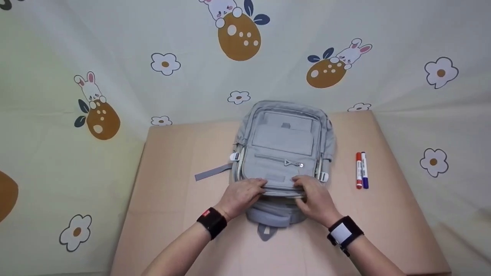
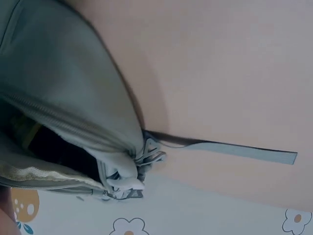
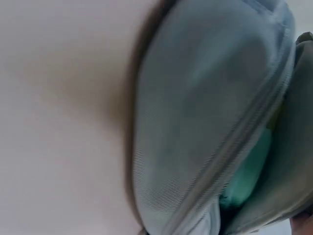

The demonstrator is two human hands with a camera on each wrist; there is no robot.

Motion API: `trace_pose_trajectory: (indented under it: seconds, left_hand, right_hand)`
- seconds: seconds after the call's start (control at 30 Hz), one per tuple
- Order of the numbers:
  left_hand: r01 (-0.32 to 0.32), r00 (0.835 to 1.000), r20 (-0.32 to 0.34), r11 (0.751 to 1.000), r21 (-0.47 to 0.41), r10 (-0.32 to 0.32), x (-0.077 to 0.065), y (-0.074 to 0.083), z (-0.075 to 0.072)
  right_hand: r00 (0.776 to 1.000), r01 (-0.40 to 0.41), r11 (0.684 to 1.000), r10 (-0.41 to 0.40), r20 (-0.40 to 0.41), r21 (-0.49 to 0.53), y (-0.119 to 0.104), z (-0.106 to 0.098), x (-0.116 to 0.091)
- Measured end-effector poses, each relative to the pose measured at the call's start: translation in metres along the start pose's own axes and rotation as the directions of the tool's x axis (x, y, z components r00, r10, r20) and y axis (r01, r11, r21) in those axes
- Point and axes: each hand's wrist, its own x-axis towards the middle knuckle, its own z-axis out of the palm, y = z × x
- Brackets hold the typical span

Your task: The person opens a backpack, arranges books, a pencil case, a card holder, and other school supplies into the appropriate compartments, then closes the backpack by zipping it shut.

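A grey backpack (image 1: 284,134) lies on the table, its unzipped opening towards the person. My left hand (image 1: 239,197) grips the left part of the front panel's near edge. My right hand (image 1: 316,199) holds the same edge further right, fingertips on top and thumb below. Through the gap in the left wrist view, the backpack (image 2: 68,73) shows a dark inside with a yellowish bit. A green thing (image 3: 249,171) is visible inside it in the right wrist view; its kind is unclear. Only a sliver of each hand appears in the wrist views.
A red marker (image 1: 359,170) and a blue-capped marker (image 1: 364,170) lie side by side right of the backpack on the tan table (image 1: 172,214). A loose grey strap (image 1: 213,172) sticks out leftwards. Patterned cloth (image 1: 191,96) hangs behind and along both sides.
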Motion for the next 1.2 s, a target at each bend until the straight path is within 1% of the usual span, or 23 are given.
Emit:
trace_pose_trajectory:
  seconds: [0.07,0.17,0.23,0.33,0.63,0.77,0.87,0.97,1.0,1.07,1.13,1.17,1.2]
  left_hand:
    - [-0.016,1.0,0.001,1.0,0.001,0.016,-0.004,0.0,0.004]
    - [-0.037,0.999,-0.002,0.999,0.004,0.037,-0.008,0.0,0.011]
    - [-0.046,0.999,0.0,0.999,0.011,0.046,-0.011,-0.001,0.014]
    - [-0.054,0.998,0.014,0.998,0.018,0.053,-0.014,-0.002,0.018]
    - [-0.027,0.994,0.106,1.0,0.011,0.026,-0.022,-0.005,0.022]
    - [-0.008,0.985,0.175,1.0,0.018,0.005,-0.025,-0.005,0.021]
    - [0.006,0.978,0.209,1.0,-0.003,-0.005,-0.026,-0.006,0.019]
    - [0.015,0.981,0.193,0.999,-0.048,-0.006,-0.024,-0.008,0.015]
    - [0.016,0.985,0.174,0.998,-0.057,-0.006,-0.023,-0.01,0.014]
    - [0.041,0.991,0.128,0.997,-0.067,-0.033,-0.02,-0.013,0.01]
    - [0.094,0.993,0.081,0.994,-0.061,-0.088,-0.014,-0.019,0.005]
    - [0.132,0.99,0.061,0.989,-0.058,-0.129,-0.011,-0.024,0.002]
    - [0.183,0.982,0.05,0.982,-0.053,-0.18,-0.007,-0.028,-0.001]
  right_hand:
    - [0.999,0.032,0.999,-0.033,0.03,0.012,0.002,0.002,-0.003]
    - [0.994,0.092,0.996,-0.092,0.053,0.005,0.004,0.006,-0.006]
    - [0.991,0.127,0.992,-0.127,0.054,-0.011,0.005,0.009,-0.008]
    - [0.987,0.155,0.987,-0.153,0.058,-0.036,0.006,0.014,-0.01]
    - [0.983,0.164,0.985,-0.16,0.087,-0.043,0.01,0.02,-0.016]
    - [0.983,0.163,0.984,-0.156,0.095,-0.072,0.01,0.021,-0.014]
    - [0.985,0.148,0.983,-0.137,0.106,-0.107,0.008,0.021,-0.009]
    - [0.985,0.122,0.979,-0.1,0.138,-0.161,0.005,0.02,-0.002]
    - [0.984,0.112,0.977,-0.085,0.154,-0.18,0.004,0.019,0.001]
    - [0.979,0.101,0.971,-0.058,0.195,-0.216,0.0,0.017,0.006]
    - [0.971,0.105,0.964,-0.046,0.235,-0.244,-0.004,0.015,0.013]
    - [0.966,0.109,0.961,-0.043,0.254,-0.255,-0.006,0.014,0.017]
    - [0.962,0.115,0.959,-0.043,0.269,-0.26,-0.008,0.014,0.021]
